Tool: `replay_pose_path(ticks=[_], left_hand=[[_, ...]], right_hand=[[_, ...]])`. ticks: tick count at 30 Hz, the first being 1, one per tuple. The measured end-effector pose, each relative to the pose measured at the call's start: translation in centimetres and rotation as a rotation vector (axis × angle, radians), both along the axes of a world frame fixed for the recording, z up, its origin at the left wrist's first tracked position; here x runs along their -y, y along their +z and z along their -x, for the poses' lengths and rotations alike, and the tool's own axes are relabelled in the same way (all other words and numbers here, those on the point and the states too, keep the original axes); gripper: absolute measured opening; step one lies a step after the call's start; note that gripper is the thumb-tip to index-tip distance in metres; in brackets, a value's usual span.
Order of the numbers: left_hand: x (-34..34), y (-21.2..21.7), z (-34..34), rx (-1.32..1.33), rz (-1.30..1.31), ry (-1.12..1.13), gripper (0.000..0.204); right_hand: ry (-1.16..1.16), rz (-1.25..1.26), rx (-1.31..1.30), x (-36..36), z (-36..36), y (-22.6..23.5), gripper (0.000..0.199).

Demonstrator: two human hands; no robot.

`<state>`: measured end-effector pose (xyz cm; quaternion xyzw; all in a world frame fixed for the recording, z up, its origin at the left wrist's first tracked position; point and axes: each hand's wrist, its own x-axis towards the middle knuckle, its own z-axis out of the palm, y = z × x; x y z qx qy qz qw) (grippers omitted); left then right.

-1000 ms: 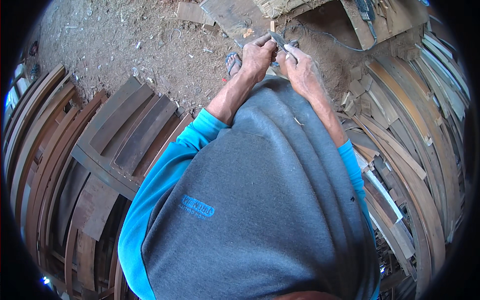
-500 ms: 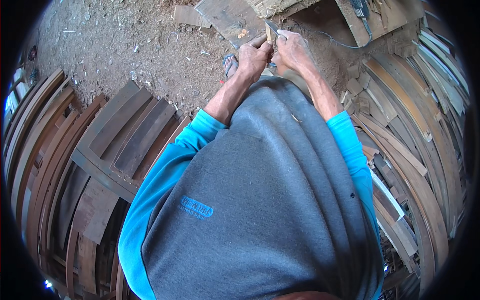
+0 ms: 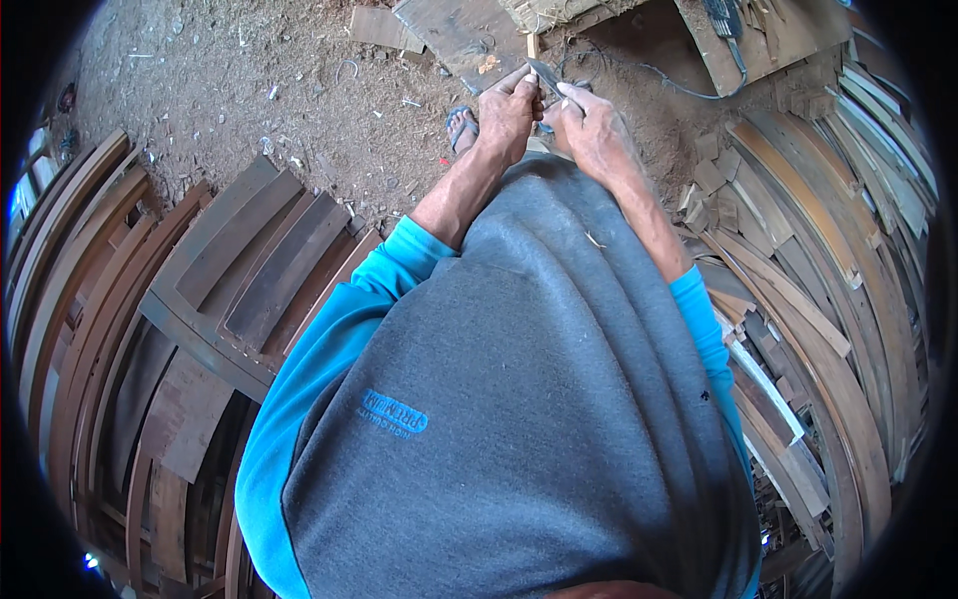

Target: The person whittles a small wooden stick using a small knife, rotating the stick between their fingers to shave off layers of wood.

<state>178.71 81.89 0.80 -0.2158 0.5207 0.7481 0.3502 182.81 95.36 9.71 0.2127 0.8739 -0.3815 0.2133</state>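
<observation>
Both hands meet at the top middle of the view, out past the front of a grey sweatshirt (image 3: 519,399) with bright blue sleeves. The left hand (image 3: 507,112) is curled closed, its fingertips pinching one end of a thin, dark, narrow strip (image 3: 545,76) that slants between the two hands; whether it is metal or wood cannot be told at this size. The right hand (image 3: 589,125) is also closed, with its thumb and first fingers set against the other end of the same strip, so the two hands sit just beside each other and almost touch. The strip is held in the air above the dirt floor (image 3: 249,90), which is strewn with chips and shavings. A foot in a sandal (image 3: 462,128) shows on the ground just left of the left wrist. Flat boards (image 3: 454,30) lie on the dirt beyond the hands, and a thin cable (image 3: 664,82) runs across the ground to their right. Stacks of curved wooden slats fill the left side (image 3: 130,299) and the right side (image 3: 838,250) of the scene.
</observation>
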Motion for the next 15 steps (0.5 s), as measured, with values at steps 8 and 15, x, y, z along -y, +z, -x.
replay_pose_path(ticks=[8,15], left_hand=[[-0.1,0.2,0.2,-0.032,-0.005,-0.021,0.039],[0.4,-0.7,1.2,-0.147,0.123,-0.22,0.031]], right_hand=[[0.034,-0.086,-0.048,-0.1,3.4,-3.0,0.04],[0.03,-0.011,-0.026,-1.0,1.3,-2.4,0.044]])
